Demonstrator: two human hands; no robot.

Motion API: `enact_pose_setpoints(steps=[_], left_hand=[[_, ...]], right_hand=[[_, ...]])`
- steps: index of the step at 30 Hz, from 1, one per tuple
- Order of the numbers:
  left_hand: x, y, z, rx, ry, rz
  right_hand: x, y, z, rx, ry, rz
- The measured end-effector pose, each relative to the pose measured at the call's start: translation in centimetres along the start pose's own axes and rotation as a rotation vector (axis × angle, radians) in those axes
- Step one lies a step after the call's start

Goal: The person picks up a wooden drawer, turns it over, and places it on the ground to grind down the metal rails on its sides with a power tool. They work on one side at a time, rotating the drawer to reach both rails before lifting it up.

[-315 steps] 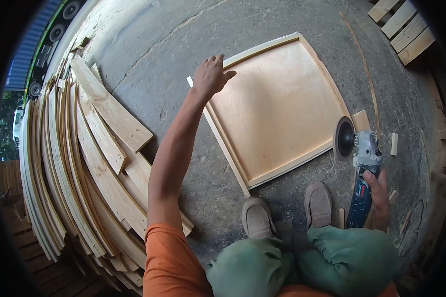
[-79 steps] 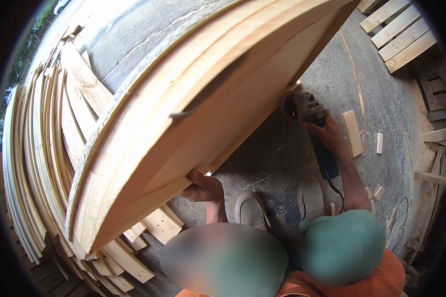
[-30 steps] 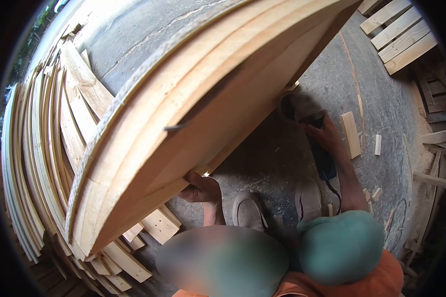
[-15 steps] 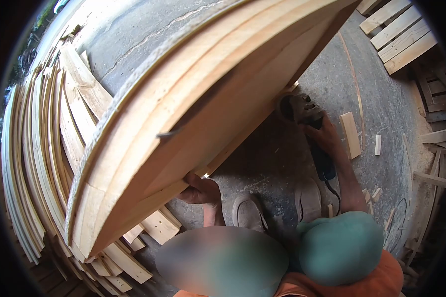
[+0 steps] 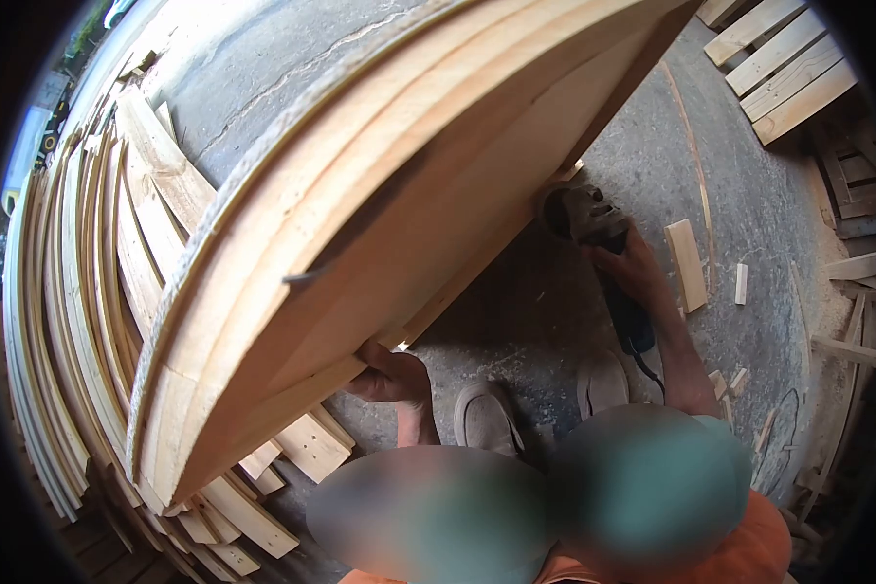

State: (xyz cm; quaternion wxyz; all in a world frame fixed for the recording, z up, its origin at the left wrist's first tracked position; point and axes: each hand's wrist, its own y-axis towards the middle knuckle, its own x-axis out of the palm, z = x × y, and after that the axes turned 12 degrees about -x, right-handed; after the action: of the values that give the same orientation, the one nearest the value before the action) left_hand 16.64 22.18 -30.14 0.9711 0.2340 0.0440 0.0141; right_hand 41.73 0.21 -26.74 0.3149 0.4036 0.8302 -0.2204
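A large wooden panel structure [image 5: 360,175] with a pale rim slants across the view from lower left to upper right. A dark curved strip [image 5: 360,229] shows along its inner face. My left hand [image 5: 391,378] grips the lower wooden edge of the structure, fingers closed around it. My right hand [image 5: 635,265] is wrapped round a dark corded power tool [image 5: 621,302], which looks like an angle grinder. The tool's round head is close to the structure's lower edge; whether they touch I cannot tell.
Long wooden boards [image 5: 78,321] are stacked at the left. Offcuts [image 5: 687,265] lie on the concrete floor at the right. A slatted wooden piece [image 5: 784,73] is at the upper right, with more scrap wood below it. Two shoes [image 5: 489,417] stand below the structure.
My right hand and the tool have shifted slightly left. The dark strip's lower end now appears farther left and lower. My left hand keeps its grip.
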Motion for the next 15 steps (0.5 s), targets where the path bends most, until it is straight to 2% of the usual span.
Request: enact_pose_setpoints(steps=[2, 15], left_hand=[[0.1, 0.09, -0.05, -0.03, -0.007, 0.037], [0.63, 0.39, 0.48, -0.02, -0.029, 0.071]], right_hand=[[0.62, 0.1, 0.63, -0.066, 0.018, 0.019], [0.58, 0.03, 0.56, 0.001, 0.033, -0.003]])
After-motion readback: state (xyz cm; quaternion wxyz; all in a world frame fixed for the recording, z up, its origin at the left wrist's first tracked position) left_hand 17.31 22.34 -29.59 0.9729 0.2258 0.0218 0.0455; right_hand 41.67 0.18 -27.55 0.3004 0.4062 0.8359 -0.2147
